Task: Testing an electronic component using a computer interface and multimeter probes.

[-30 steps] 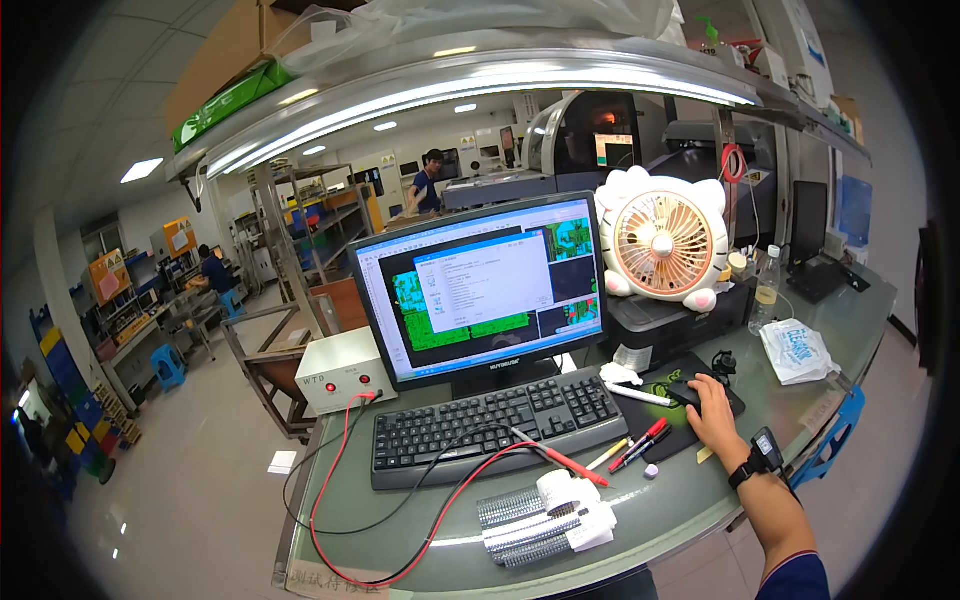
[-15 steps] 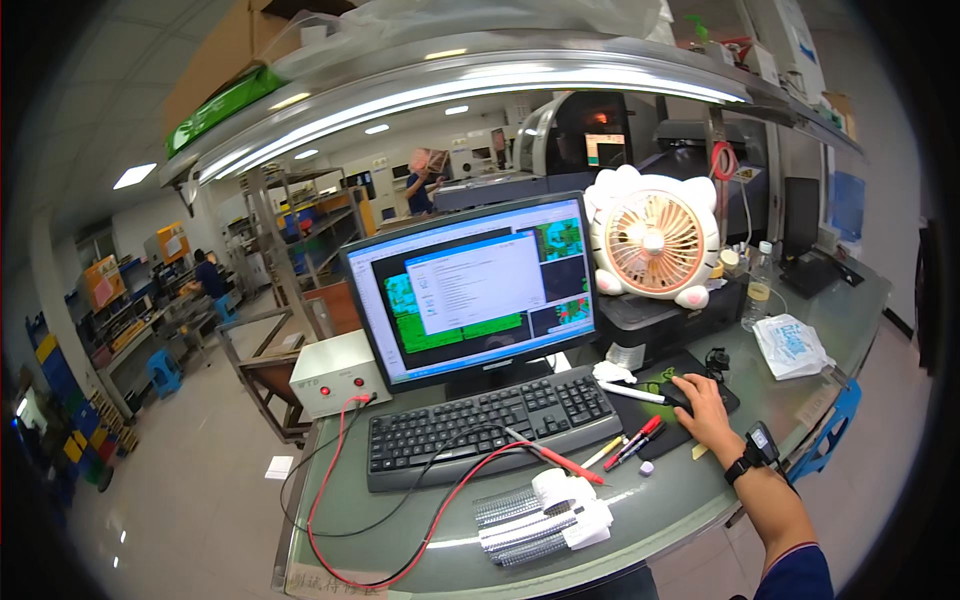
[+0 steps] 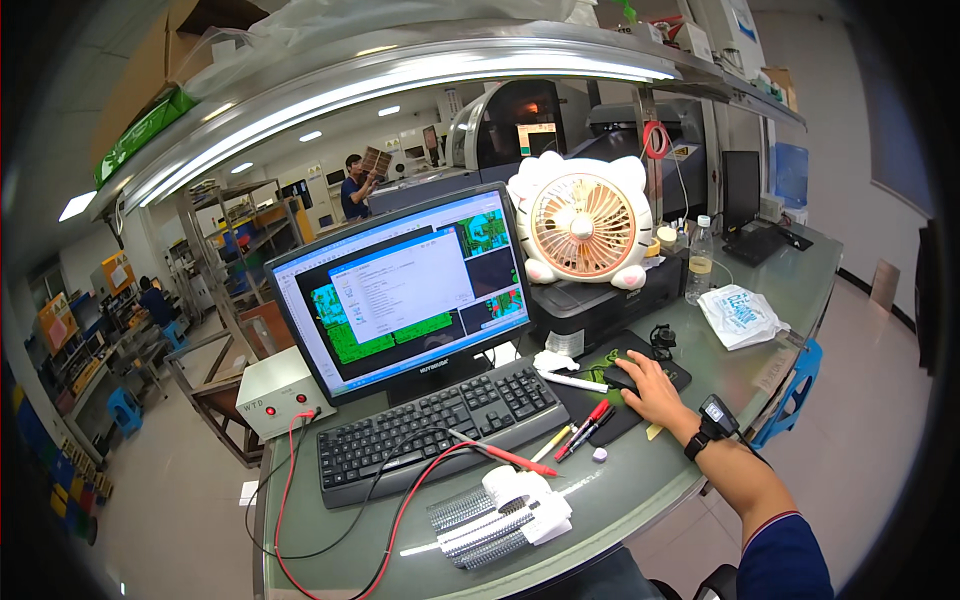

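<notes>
My right hand lies over a dark computer mouse, fingers curved on it, at the dark mouse pad. A black wristband is on that wrist. My left hand is out of view. Left of the mouse stands a monitor with a white dialog window over green and cyan board graphics. In front of it sits a black keyboard, crossed by black and red test leads. One red probe points toward the markers. Closer to me lie strips of component tape with white paper pieces.
A white cat-shaped fan stands on a black printer behind the mouse. At right are a water bottle and a white plastic bag. A cream box with red sockets sits left. Two people work farther back.
The whole view has swung right, so the desk sits farther left in the picture. My right hand stays on the mouse. The person in the background holds a brown panel at a different angle.
</notes>
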{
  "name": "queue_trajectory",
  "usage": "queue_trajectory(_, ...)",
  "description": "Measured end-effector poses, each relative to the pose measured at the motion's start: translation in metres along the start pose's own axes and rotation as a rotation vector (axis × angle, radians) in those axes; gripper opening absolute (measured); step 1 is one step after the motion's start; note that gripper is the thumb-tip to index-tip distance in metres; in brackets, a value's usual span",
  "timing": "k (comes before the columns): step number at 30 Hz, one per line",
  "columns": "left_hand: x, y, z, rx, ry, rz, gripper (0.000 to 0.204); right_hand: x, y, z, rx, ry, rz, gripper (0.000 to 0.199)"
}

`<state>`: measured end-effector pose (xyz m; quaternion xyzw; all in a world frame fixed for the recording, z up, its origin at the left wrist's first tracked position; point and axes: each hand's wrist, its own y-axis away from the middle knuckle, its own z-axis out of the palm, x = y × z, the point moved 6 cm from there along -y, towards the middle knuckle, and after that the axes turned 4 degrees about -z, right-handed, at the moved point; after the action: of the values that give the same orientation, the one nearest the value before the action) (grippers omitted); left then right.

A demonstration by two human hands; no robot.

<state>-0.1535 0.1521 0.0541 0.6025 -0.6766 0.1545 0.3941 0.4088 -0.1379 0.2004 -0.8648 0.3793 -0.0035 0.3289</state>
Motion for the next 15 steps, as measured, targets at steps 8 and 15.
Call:
queue_trajectory(8,0.0016,0.0045,0.0023,0.011,0.006,-0.013,0.018,-0.0076,-0.0029,-0.0041,-0.002,0.053,0.046,0.049)
queue_trajectory(15,0.0009,0.0059,0.0037,0.005,0.014,-0.020,0.019,0.0002,-0.0012,0.0021,0.028,-0.027,0.008,0.047)
